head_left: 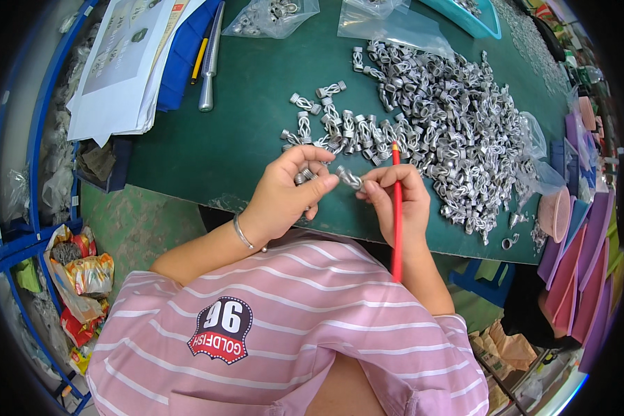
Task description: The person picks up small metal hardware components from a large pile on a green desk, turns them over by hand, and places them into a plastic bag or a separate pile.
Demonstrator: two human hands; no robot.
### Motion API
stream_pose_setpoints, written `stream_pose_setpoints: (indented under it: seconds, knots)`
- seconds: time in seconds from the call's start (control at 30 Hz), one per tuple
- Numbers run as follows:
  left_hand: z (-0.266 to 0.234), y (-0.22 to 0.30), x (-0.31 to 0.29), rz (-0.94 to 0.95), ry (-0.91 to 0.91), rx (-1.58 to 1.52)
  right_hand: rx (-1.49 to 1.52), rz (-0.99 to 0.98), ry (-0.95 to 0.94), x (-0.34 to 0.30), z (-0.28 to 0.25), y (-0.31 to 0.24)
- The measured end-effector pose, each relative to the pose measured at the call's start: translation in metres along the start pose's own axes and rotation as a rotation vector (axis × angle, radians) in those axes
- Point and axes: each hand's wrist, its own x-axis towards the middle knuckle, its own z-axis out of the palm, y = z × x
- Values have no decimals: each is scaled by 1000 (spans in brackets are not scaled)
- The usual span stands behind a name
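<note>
My left hand (284,191) is curled in front of my chest, with a few silver metal rings (303,176) tucked in its fingers. Between the two hands is one silver ring (349,178), pinched by the thumb and forefinger of my right hand (403,204); the left thumb tip is close to its other end. A slim red stick (397,222) with a yellowish tip also rests in the right hand, slanting up past the knuckles. Just beyond my hands, a loose row of similar rings (347,128) leads to a big heap (457,132) at the right.
The green table (236,125) carries papers (118,69), a tapered metal rod (211,62), a yellow pen (200,59), plastic bags (274,17) and a turquoise tray (475,17). Blue shelving (38,132) stands at the left. Pink and purple bins (582,263) are at the right.
</note>
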Motion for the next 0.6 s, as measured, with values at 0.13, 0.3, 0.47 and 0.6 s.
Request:
stream_pose_setpoints:
  seconds: [0.13,0.3,0.47,0.6]
  knots:
    - [3,0,1,0,-46,138,392,237,-36,-3,-2,-9]
    - [6,6,-3,-21,-17,245,223,239,-179,7,-7,-23]
    - [2,4,-2,-10,-43,69,56,188,-68,71,-46,-59]
    - [-1,2,-2,18,-40,32,430,-266,224,158,-94,-80]
